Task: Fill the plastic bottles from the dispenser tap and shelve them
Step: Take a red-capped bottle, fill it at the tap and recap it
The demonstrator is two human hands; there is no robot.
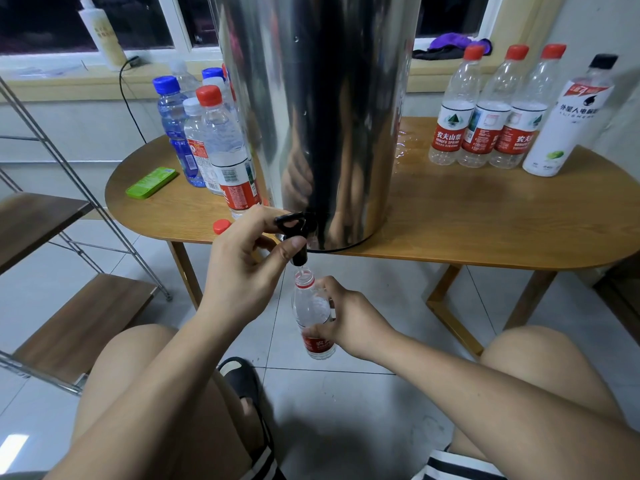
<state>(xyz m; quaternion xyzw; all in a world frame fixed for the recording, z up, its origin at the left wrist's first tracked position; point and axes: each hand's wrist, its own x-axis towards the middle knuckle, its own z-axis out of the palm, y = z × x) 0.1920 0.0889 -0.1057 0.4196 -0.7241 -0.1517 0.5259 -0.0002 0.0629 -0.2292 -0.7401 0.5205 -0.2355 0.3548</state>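
A tall steel dispenser (322, 109) stands at the front edge of the wooden table (467, 223). My left hand (242, 261) grips its black tap (294, 230), thumb under the spout. Below the spout my right hand (346, 323) holds an uncapped clear bottle (311, 306) with a red label, upright, its mouth right under the tap. Water runs into it. A loose red cap (221, 226) lies on the table left of the tap.
Several capped bottles (204, 140) stand left of the dispenser beside a green case (150, 182). Three red-capped bottles (485, 109) and a white bottle (568, 119) stand at right, near spilled water (401, 147). A metal-framed shelf with wooden boards (69, 327) is at left.
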